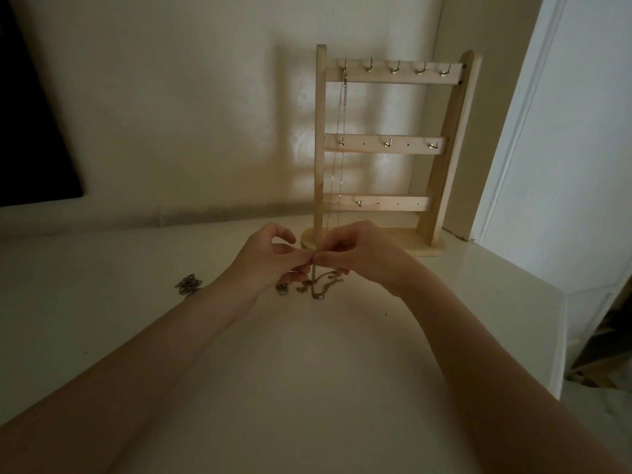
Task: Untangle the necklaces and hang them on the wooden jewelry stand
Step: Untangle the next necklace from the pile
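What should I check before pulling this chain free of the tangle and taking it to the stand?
1. Both hands pinch the chain: left hand and right hand meet on it, ok.
2. Chain free of the tangle: it runs down into it, not ok.
3. Knot loosened: cannot tell.
4. Free hook on the wooden stand: ok.
5. Hung necklace on the leftmost top hook, apart from the hands: ok.
6. Second clump lies apart: ok.

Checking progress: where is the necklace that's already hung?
In the head view, the hung necklace dangles from the leftmost top hook of the wooden stand, beside its left post.
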### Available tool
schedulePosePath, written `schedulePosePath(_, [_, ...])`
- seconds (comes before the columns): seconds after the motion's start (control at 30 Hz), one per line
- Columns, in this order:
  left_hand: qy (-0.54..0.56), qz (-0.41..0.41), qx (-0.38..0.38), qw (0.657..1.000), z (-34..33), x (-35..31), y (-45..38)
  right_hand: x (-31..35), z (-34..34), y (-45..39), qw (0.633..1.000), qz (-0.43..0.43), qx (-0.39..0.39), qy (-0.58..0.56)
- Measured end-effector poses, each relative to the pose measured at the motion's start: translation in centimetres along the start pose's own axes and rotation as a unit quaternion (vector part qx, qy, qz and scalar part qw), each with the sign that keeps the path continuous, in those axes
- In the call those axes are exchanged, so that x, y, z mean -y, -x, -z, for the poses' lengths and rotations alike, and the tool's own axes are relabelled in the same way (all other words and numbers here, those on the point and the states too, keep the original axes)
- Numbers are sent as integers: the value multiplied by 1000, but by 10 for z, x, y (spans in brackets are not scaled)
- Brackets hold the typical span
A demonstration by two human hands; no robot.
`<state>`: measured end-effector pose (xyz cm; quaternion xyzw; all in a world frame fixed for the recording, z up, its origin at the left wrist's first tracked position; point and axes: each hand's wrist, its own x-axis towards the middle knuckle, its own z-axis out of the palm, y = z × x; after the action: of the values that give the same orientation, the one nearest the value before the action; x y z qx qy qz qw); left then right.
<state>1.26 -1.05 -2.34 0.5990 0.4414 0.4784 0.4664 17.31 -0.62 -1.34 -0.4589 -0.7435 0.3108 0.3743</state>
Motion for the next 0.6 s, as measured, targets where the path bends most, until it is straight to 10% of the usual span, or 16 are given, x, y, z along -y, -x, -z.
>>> schedulePosePath(0.6, [-19, -13, 35, 999, 6, 2, -2, -5, -3, -4, 992, -20, -11, -121])
